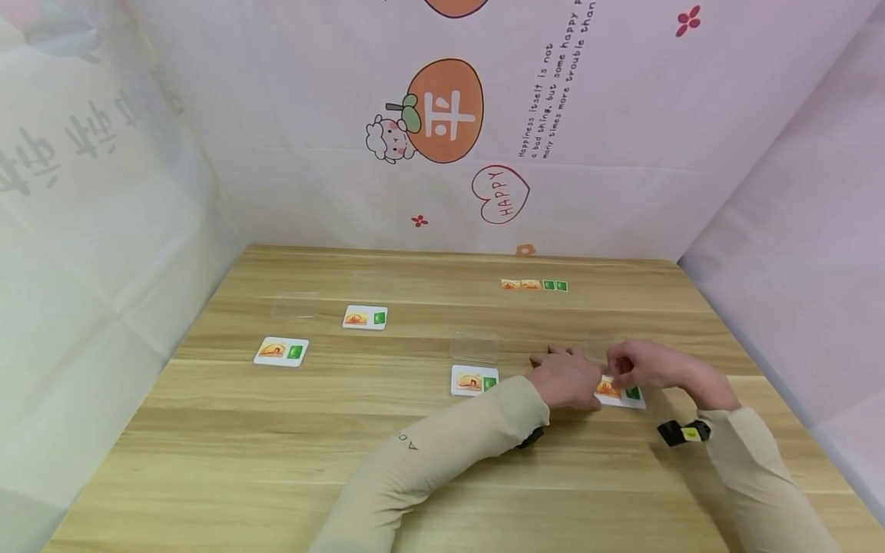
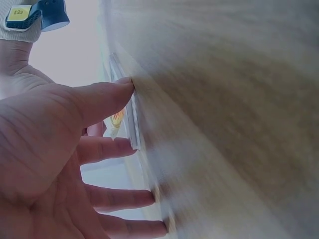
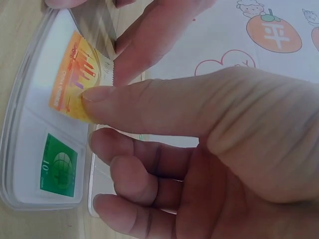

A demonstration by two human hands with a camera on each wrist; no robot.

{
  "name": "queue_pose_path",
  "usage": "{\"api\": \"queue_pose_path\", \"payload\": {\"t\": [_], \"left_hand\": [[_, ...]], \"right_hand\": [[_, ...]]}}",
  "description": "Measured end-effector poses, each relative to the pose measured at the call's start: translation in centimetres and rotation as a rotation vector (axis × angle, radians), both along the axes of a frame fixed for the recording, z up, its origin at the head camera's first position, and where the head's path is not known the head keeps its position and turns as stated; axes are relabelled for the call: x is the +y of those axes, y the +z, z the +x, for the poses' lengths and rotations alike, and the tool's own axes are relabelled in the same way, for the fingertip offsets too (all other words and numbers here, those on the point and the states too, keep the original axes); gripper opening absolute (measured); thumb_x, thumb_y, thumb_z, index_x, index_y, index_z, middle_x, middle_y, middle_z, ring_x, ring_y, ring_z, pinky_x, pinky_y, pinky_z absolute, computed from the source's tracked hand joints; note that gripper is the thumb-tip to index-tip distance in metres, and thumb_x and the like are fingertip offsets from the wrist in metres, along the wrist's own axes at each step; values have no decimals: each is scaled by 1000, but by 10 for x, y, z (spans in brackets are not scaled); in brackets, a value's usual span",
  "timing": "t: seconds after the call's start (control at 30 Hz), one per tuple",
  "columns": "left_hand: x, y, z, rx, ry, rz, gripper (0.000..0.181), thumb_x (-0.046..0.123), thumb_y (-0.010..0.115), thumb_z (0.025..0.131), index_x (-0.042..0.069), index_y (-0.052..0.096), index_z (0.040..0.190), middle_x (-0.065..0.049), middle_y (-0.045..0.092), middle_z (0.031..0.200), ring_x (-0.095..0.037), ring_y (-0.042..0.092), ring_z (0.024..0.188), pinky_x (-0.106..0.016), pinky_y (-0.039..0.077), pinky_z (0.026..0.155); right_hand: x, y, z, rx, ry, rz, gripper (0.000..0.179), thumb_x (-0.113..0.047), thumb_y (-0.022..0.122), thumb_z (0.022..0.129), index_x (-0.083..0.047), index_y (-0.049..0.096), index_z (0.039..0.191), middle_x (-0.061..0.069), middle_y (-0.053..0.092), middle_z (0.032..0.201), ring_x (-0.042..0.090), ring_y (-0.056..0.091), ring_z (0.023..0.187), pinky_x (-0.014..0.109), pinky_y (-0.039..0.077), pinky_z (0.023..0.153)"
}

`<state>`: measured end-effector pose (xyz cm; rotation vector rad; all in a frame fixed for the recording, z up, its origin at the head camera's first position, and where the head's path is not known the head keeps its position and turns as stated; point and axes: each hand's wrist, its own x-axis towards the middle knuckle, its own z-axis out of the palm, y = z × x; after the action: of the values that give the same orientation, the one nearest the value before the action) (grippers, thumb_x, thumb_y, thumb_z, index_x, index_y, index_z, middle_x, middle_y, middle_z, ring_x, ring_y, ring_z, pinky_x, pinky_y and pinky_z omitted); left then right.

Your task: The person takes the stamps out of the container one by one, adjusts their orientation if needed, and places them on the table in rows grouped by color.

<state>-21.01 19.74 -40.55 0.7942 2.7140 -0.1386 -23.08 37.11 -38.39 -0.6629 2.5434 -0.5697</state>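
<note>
My right hand (image 1: 646, 365) pinches an orange stamp (image 3: 75, 82) with perforated edges, the thumb across its face. The stamp sits tilted over a white card (image 3: 40, 99) in a clear plastic holder; a green stamp (image 3: 59, 167) lies flat at the card's other end. The right hand's other fingers are loosely curled. My left hand (image 1: 567, 376) is on the left side of this card, fingers fairly straight. In the left wrist view, its thumb and index fingertips touch the holder's edge (image 2: 133, 117), while the other fingertips rest on the table.
Left of the hands lies another card (image 1: 473, 380) bearing two stamps, partly behind the left sleeve. Farther left are two similar cards (image 1: 281, 351), (image 1: 364, 317). Clear plastic covers (image 1: 473, 347) lie behind the cards. Several loose stamps (image 1: 531, 285) form a row near the back wall.
</note>
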Motion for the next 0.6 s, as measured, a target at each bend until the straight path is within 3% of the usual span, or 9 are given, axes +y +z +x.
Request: {"api": "queue_pose_path", "payload": {"t": [0.2,0.6], "left_hand": [[-1,0,1,5,-2,0,58,63,57,89,54,37,142,4,42,149,-32,37,142,-57,45,100],[-5,0,1,19,-25,15,49,63,57,89,42,52,133,5,46,144,-32,41,137,-56,46,99]], "right_hand": [[0,1,1,10,-7,6,19,-8,73,83,-8,56,77,-5,48,67,4,43,59,22,36,55],[2,6,3,3,8,-27,17,-6,70,86,-8,55,78,-5,48,68,3,42,59,22,37,54]]}}
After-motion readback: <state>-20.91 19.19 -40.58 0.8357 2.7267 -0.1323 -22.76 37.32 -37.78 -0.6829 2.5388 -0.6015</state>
